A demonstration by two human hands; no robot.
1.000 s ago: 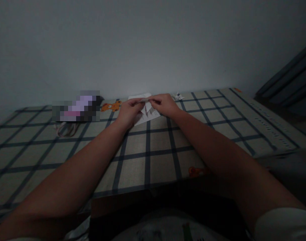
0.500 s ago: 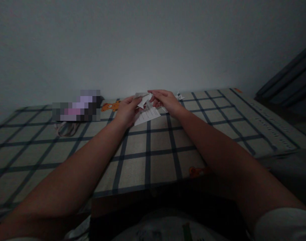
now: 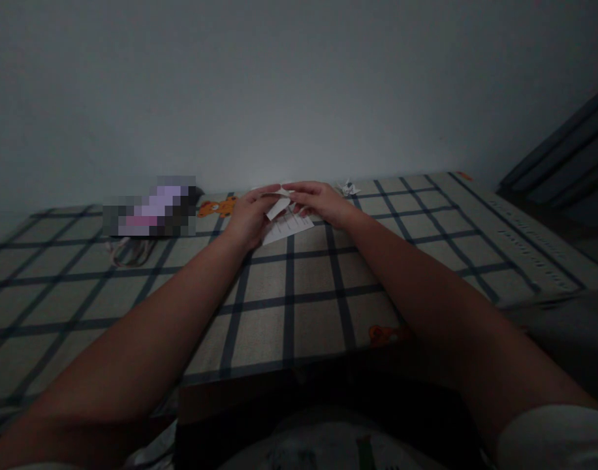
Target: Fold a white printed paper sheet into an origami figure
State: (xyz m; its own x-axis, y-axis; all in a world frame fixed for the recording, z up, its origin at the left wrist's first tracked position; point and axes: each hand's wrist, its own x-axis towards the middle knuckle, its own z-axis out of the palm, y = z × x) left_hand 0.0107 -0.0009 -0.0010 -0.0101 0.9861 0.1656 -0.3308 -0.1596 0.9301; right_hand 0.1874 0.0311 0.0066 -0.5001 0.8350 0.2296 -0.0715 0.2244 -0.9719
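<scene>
Between my two hands is a folded piece of white paper (image 3: 278, 208), gripped from both sides near the far edge of the table. My left hand (image 3: 249, 214) is closed on its left side, thumb and fingers toward the middle. From the right, my right hand (image 3: 319, 201) pinches the paper, its fingertips almost meeting those of the left. Beneath them a flat sheet of paper with printed lines (image 3: 292, 226) lies on the cloth, partly covered by the hands. Just beyond my right hand sits a small folded or crumpled white paper piece (image 3: 348, 188).
A checked tablecloth (image 3: 309, 326) with bear prints covers the table, which stands against a plain wall (image 3: 299, 91). To the left lies a blurred-out purple and dark object (image 3: 157, 209), with a pale looped strap (image 3: 130, 253) in front. A dark curtain (image 3: 568, 156) hangs at the right.
Both hands have drawn closer together at the fingertips. The paper between them has turned, and its pointed flap now shows as a narrower slanted piece. The sheet on the cloth stays put.
</scene>
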